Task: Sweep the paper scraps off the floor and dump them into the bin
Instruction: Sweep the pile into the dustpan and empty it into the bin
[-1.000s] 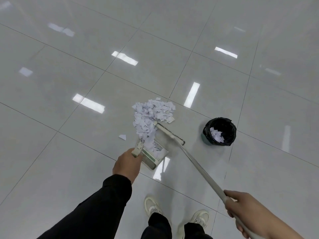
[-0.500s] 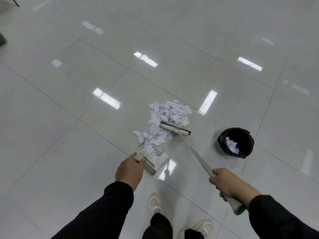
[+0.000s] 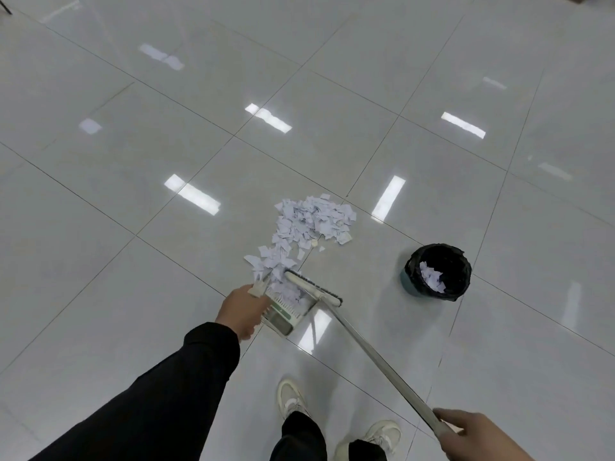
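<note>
White paper scraps (image 3: 311, 224) trail across glossy floor tiles into a dustpan (image 3: 289, 302) (its mouth already holding some), where a pale broom head (image 3: 312, 289) rests; a black-lined bin (image 3: 437, 271) nearby stands upright, scraps inside.

Floor (image 3: 139, 294) of large glossy pale grey tiles with thin dark grout lines running diagonally across the view, bright rectangular reflections of ceiling lights (image 3: 268, 117) scattered over it, a thin dark object at the top left corner unidentifiable.

head | looks forward-down | standing height | floor (image 3: 166, 294) fills view
</note>
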The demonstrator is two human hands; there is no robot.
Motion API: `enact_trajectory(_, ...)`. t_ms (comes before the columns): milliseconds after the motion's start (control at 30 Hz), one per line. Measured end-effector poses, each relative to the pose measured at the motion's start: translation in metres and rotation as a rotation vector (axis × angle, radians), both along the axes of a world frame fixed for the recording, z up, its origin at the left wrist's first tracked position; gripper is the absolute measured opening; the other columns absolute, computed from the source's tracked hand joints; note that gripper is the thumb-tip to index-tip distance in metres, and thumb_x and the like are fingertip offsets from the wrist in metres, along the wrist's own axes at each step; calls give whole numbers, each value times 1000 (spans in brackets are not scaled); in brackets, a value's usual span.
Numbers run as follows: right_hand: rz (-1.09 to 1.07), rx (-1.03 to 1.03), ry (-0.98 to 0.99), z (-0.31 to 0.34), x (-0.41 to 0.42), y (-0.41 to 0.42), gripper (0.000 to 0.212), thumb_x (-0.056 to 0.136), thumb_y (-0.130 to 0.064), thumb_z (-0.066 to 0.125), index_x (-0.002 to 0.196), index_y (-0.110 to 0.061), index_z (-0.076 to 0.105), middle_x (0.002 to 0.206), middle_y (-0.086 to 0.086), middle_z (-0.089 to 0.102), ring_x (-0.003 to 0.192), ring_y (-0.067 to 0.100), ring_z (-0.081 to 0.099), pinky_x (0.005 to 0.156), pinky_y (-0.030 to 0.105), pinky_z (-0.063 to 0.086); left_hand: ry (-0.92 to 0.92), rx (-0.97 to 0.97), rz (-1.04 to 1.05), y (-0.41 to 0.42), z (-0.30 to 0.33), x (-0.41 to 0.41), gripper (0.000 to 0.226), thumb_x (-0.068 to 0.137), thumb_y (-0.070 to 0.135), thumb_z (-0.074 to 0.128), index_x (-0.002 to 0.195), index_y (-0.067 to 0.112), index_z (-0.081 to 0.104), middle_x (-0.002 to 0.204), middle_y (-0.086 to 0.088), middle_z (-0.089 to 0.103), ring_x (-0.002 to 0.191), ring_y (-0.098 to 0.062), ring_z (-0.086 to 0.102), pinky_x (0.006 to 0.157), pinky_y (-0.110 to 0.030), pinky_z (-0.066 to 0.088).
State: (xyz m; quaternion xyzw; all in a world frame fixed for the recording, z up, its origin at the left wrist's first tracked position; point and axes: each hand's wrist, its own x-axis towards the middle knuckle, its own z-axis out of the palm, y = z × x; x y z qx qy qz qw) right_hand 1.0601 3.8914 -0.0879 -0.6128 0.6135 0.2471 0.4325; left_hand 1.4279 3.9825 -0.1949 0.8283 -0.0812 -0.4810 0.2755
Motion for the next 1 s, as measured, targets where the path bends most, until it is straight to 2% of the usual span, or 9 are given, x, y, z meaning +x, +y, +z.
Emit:
enact_trajectory(167,-143,30,-78,23,-35,2,23,91,-15,61,85,-32,75,57,-5,69,50,6,59,56,15,42,-73,-15,-53,27,12,-19,23,91,15,54,71,26,54,66,0,49,58,-21,40,48,-24,33)
enact_trajectory(300,-207,109,-113,32,-60,0,17,92,-11,59,93,-3,73,57,5,58,52,17,52,56,23,37,-132,-30,-131,46,25,-51,24,93,16,49,72,27,53,69,0,53,61,-18,42,54,-30,34)
enact_trajectory(367,-234,143,-135,32,-74,-1,26,82,-16,63,93,8,64,60,9,55,50,20,50,53,25,36,-160,-42,-130,48,31,-66,19,94,19,47,79,23,58,70,-2,54,61,-19,42,54,-30,35)
enact_trajectory(500,-453,242,-211,28,-102,-5,10,91,-4,52,85,1,59,67,19,56,44,22,42,44,23,33,-191,-82,-140,39,52,-99,15,92,18,50,97,18,64,77,-7,59,63,-21,44,56,-32,38)
enact_trajectory(700,-902,379,-361,13,-150,-16,7,90,-5,51,95,0,51,68,20,55,38,19,41,34,19,38,-257,-175,-185,14,91,-171,12,90,17,52,82,20,60,68,-1,53,58,-18,41,54,-29,34)
enact_trajectory(800,-1114,454,-481,15,-194,-16,10,89,-7,51,98,-7,45,69,18,53,38,17,44,31,19,40,-308,-214,-159,1,108,-214,12,91,21,53,85,14,61,66,1,50,58,-18,40,55,-30,34)
enact_trajectory(833,-1130,474,-495,9,-192,-14,11,89,-7,51,98,-8,45,69,17,53,39,16,45,31,19,41,-321,-214,-126,4,109,-210,13,91,22,54,89,14,64,66,0,51,58,-19,40,56,-30,35)
enact_trajectory(900,-1179,447,-538,17,-245,-10,12,88,-6,52,98,-8,45,71,18,54,41,17,45,33,19,42,-359,-255,-155,-9,125,-254,13,92,24,57,96,19,68,66,0,54,58,-20,42,55,-30,37)
enact_trajectory(1000,-1137,400,-523,18,-292,-5,9,89,-7,51,96,-5,47,70,19,54,39,18,43,33,19,40,-400,-291,-174,-19,143,-290,11,94,27,59,101,29,68,63,1,55,55,-20,44,51,-28,37)
